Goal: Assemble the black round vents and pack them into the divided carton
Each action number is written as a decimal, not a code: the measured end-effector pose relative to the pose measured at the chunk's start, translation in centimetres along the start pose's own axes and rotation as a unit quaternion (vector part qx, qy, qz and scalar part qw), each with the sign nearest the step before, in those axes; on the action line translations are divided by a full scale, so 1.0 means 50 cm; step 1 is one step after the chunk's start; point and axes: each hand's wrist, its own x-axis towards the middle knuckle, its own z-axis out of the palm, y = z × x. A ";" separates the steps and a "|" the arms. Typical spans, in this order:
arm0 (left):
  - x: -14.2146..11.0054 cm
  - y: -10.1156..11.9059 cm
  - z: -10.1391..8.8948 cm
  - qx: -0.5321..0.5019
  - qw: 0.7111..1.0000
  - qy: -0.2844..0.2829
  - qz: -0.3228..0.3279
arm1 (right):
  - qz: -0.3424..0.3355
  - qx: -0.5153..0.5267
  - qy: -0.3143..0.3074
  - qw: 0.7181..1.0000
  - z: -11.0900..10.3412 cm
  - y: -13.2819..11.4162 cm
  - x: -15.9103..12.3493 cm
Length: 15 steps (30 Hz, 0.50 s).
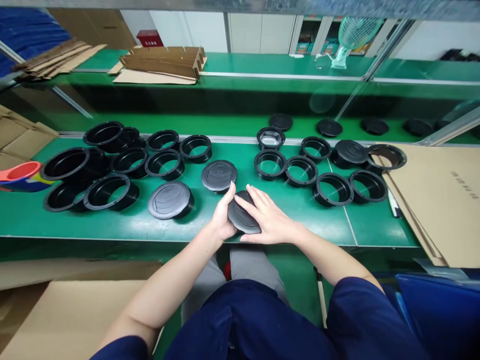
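"Holding the black disc at the green bench's front edge: which hands?"
"Both: left hand clasping its side, right hand across its top; bench contact is unclear."
"Beyond?"
"Two capped rings leftward; open rings either side."

My glossy green bench, set with black plastic parts.
On my left I have a cluster of open, flanged black plastic rings, some overlapping; nearer my middle sit two round black plastic pieces with lidded tops. On my right stand more open rings, another lidded piece and flat brown cardboard sheets. A red, yellow and blue object, perhaps plastic, is cut off at far left.
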 end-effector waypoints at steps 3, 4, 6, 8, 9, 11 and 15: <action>0.003 0.010 0.010 0.008 1.000 -0.022 0.021 | -0.005 0.011 0.014 1.000 -0.027 0.043 0.031; 0.004 0.013 0.010 0.012 0.999 -0.033 0.024 | 0.012 -0.005 0.036 0.999 -0.039 0.069 0.045; 0.005 0.016 0.005 0.033 0.998 -0.044 0.029 | 0.091 -0.074 0.095 0.989 -0.066 0.128 0.078; 0.005 0.017 -0.006 0.065 0.997 -0.032 0.033 | 0.188 -0.154 0.116 0.963 -0.085 0.183 0.109; 0.002 0.016 -0.013 0.080 0.996 -0.024 0.033 | 0.221 -0.180 0.100 0.953 -0.088 0.201 0.120; -0.009 0.016 -0.033 0.101 0.994 -0.016 0.033 | 0.250 -0.194 0.044 0.947 -0.075 0.211 0.131; -0.053 0.016 -0.080 0.152 0.987 0.011 0.053 | 0.222 -0.178 0.007 0.959 -0.010 0.146 0.110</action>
